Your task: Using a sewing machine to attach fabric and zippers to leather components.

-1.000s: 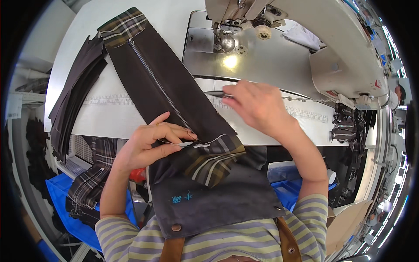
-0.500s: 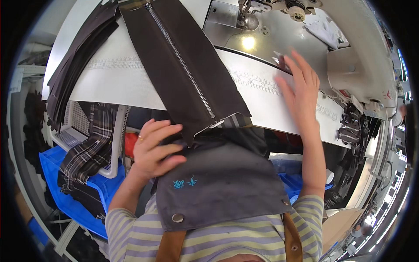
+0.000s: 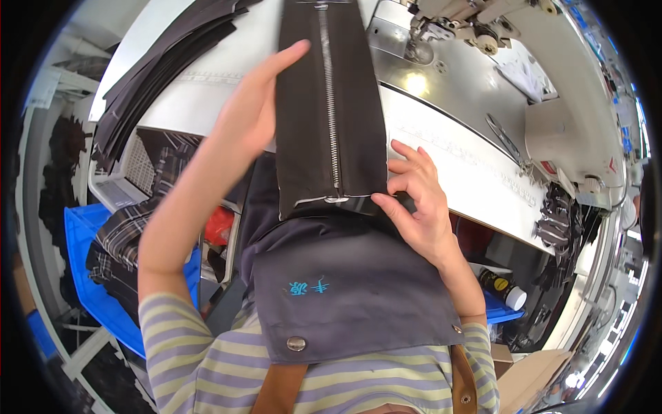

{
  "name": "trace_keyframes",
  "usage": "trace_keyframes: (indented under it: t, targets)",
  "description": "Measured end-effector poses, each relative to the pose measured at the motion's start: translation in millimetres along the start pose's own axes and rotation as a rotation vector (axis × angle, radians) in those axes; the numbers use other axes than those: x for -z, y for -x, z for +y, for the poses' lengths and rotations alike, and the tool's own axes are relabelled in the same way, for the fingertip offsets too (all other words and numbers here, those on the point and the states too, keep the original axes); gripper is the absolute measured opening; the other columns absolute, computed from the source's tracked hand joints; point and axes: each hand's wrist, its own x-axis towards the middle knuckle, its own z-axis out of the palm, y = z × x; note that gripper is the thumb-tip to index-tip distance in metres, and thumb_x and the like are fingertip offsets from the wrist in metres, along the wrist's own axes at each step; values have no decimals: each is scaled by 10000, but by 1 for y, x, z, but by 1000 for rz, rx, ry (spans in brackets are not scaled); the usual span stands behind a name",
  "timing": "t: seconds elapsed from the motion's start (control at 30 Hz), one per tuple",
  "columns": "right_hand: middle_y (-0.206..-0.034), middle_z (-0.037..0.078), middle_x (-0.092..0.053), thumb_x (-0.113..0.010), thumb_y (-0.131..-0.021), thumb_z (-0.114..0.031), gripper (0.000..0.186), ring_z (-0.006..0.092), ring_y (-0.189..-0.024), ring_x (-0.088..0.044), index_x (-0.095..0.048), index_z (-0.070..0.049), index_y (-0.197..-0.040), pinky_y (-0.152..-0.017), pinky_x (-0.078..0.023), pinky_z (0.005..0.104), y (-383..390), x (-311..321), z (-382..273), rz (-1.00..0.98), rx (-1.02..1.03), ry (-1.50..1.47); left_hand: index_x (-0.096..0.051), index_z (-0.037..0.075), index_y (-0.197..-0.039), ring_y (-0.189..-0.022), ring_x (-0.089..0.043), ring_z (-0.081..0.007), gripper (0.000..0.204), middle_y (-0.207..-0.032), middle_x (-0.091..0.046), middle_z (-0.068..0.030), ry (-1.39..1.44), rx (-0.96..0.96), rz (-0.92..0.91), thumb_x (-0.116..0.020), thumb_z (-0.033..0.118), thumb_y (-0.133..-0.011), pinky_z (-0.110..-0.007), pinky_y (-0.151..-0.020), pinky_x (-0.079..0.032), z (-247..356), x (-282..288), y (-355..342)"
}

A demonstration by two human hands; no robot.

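A dark brown fabric panel point(image 3: 296, 141) with a silver metal zipper point(image 3: 329, 110) down its middle lies lengthwise in front of me, its near end over the table's front edge. My left hand point(image 3: 256, 103) is at the panel's left edge, one digit stretched along the top; its other fingers are hidden, apparently under the cloth. At the near right corner, my right hand point(image 3: 419, 203) pinches the panel between thumb and forefinger, its remaining fingers raised along the right edge. White thread or trim shows at the zipper's near end.
A sewing machine point(image 3: 565, 90) stands at the right, with thread snips point(image 3: 503, 136) on its metal bed. Dark cut strips point(image 3: 165, 72) are stacked at the far left. Below left are a white basket point(image 3: 141, 165) and a blue bin point(image 3: 83, 241) with plaid cloth point(image 3: 127, 241).
My right hand has come from the machine bed to the panel's near right corner. My left hand has moved up along the left edge. The panel has turned straighter and shifted right.
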Motion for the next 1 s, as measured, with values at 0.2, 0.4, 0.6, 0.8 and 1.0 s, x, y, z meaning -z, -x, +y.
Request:
trace_keyframes:
  t: [0.2, 0.4, 0.6, 0.8, 1.0]
  targets:
    - [-1114, 133, -626, -767, -768, -37, 250, 291, -1178, -563, -613, -25, -965, -1016, -418, 402, 6, -22, -2, 290, -287, -715, -651, 20, -1069, -918, -676, -152, 200, -1032, -695, -67, -288, -181, -18, -678, 105, -890, -329, -850, -545, 30, -2, -36]
    - [-803, 26, -581, -731, -657, -82, 429, 175, -766, -565, -664, -65, -1080, -768, -389, 353, -27, -41, -38, -43, 244, 294, -620, 91, -1106, -822, -568, -117, 219, -842, -603, 34, 440, -576, -920, -468, 209, -1002, -345, -970, -452, 45, 43, -26]
    - [-717, -22, -499, -674, -638, -94, 347, 138, -616, -475, -705, -86, -984, -695, -340, 319, -20, -98, -59, 261, 652, 10, -619, 127, -1029, -741, -502, -92, 152, -729, -519, 70, 745, -701, -1095, -487, 173, -970, -299, -910, -379, 23, 70, -26]
    - [-705, -12, -484, -656, -655, -86, 348, 136, -603, -458, -701, -66, -1000, -669, -340, 321, -15, -98, -66, 21, 715, -40, -571, 145, -730, -751, -509, -70, 196, -690, -518, 81, 912, -972, -1054, -562, 151, -925, -280, -874, -400, 17, 86, -20]
    - [-746, -25, -547, -760, -687, -109, 341, 147, -660, -521, -695, -102, -1022, -683, -349, 336, -17, -94, -72, 23, 692, -59, -618, 121, -862, -756, -511, -70, 98, -749, -541, 70, 641, -1027, -1074, -558, 174, -919, -290, -880, -401, 39, 112, 5]
